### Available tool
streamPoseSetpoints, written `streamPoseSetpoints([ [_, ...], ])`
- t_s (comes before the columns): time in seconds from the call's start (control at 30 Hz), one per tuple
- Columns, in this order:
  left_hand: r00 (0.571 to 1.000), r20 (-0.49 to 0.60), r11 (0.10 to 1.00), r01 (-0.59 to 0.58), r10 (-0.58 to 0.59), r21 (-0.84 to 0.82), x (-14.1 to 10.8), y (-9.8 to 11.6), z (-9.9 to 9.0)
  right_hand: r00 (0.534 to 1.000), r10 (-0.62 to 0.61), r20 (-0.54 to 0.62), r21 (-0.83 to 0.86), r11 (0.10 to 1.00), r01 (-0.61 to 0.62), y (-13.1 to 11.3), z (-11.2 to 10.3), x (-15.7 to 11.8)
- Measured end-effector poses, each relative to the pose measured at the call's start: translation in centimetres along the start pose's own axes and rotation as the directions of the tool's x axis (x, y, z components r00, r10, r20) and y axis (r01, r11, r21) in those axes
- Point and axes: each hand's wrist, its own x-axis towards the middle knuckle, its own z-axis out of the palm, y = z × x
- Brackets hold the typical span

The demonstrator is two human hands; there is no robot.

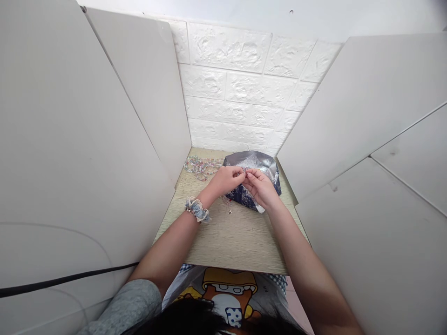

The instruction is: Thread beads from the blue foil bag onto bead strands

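Note:
My left hand (227, 180) and my right hand (260, 187) meet above the pouch, their fingertips pinched close together. A beaded strand (226, 201) hangs below my left hand, with a small charm at its lower end near the tabletop. What lies between the right fingertips is too small to make out. Right behind and beneath both hands, a dark blue patterned pouch (244, 199) lies with its silvery lining showing. Several loops of colourful bead strings (201, 166) are heaped on the table to the left of the pouch.
The narrow wooden table (237, 242) sits between pale panels on the left (139, 83) and right (366, 116). A white brick-patterned wall (237, 86) closes off the back. A black cable (70, 278) runs along the lower left.

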Motion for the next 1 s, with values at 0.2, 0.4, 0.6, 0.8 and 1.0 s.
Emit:
streamPoseSetpoints([
  [0.2,1.0,0.017,1.0,0.004,-0.004,-0.025,0.0,0.2,-0.1,1.0,-0.007,0.007,-0.033,0.999,0.008,0.1,0.0,0.0],
  [0.4,0.999,0.038,0.994,0.01,-0.006,-0.111,0.0,0.2,-0.2,0.994,-0.11,-0.008,-0.114,0.987,0.109,0.2,-0.3,0.2],
  [0.6,0.997,0.076,0.98,0.015,0.0,-0.201,0.0,0.3,-0.5,0.955,-0.297,-0.001,-0.417,0.868,0.27,0.2,-0.8,0.5],
  [0.8,0.965,0.248,0.93,0.162,-0.08,-0.331,0.0,0.1,-0.5,0.945,-0.325,0.031,-0.524,0.8,0.292,-0.3,-0.7,0.1],
  [1.0,0.935,0.341,0.73,0.301,-0.098,-0.614,0.2,0.4,-0.8,0.937,-0.348,-0.039,-0.455,0.841,0.293,-1.0,-1.1,-0.1],
])
